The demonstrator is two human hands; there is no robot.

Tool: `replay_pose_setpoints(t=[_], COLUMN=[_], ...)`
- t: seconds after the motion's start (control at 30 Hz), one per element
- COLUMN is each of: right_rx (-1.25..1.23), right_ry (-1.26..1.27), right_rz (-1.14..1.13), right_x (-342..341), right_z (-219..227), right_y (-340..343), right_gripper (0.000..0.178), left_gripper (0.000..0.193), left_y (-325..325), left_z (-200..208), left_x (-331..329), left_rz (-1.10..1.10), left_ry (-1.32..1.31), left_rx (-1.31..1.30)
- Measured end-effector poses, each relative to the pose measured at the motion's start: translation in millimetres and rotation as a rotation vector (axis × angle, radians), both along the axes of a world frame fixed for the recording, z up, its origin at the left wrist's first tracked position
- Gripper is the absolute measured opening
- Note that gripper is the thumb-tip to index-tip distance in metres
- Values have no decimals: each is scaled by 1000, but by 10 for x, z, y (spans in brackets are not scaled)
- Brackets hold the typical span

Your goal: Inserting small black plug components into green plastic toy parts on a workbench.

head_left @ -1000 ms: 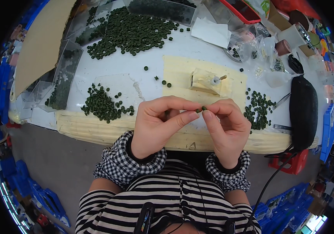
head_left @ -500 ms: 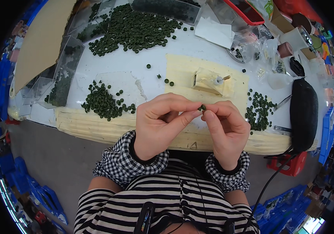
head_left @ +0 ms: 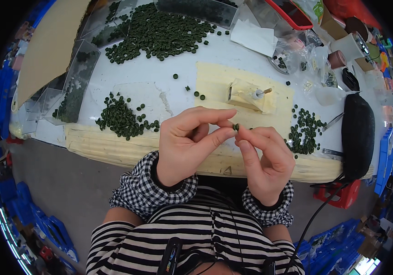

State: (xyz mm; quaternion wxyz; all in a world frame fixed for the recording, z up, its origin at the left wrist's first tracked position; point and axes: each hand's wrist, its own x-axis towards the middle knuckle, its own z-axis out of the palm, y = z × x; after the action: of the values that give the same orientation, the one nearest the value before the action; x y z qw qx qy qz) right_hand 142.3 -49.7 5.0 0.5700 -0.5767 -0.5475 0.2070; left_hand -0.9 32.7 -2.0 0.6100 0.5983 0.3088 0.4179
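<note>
A small dark green round piece (head_left: 236, 127) is at the meeting fingertips of my two hands, above the table's front edge. My left hand (head_left: 189, 144) has it by the thumb and a bent finger, while its index finger is raised above it. From the other side, my right hand (head_left: 267, 160) touches the piece with closed thumb and index finger; its exact grip is partly hidden. Left of my hands lies a heap of similar green pieces (head_left: 118, 117). More flat green discs (head_left: 304, 133) are spread to the right.
A taped block (head_left: 247, 95) with a small upright pin stands on yellowish paper beyond my hands. Farther back are a large green pile (head_left: 160, 34) and clear bins (head_left: 79, 80). A black padded pouch (head_left: 357, 137), tweezers (head_left: 333, 121) and a red-cased phone (head_left: 293, 13) are at right.
My left index finger has lifted off the green piece. My right hand has lowered slightly, and its thumb and index finger are a little lower against the piece.
</note>
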Motion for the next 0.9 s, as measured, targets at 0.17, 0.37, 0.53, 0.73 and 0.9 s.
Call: replay_pose_setpoints(t=[0.17, 0.37, 0.53, 0.73, 0.9], right_rx=[-31, -64, -72, -109, -80], right_ry=[122, 203, 66, 287, 197], right_rz=[28, 66, 93, 130, 118], right_x=[6, 28, 70, 68, 98], right_z=[3, 5, 66, 47, 56], right_y=[-26, -71, -107, -114, -114], right_gripper=[24, 25, 26, 26, 25], left_gripper=[22, 22, 20, 20, 17], left_y=[14, -4, 26, 17, 39], left_z=[-70, -19, 5, -9, -41], left_x=[-8, 10, -54, 24, -37], left_rz=[-12, 13, -109, 4, -98], left_ry=[-31, 72, 92, 100, 29], left_rx=[116, 413, 120, 500, 106])
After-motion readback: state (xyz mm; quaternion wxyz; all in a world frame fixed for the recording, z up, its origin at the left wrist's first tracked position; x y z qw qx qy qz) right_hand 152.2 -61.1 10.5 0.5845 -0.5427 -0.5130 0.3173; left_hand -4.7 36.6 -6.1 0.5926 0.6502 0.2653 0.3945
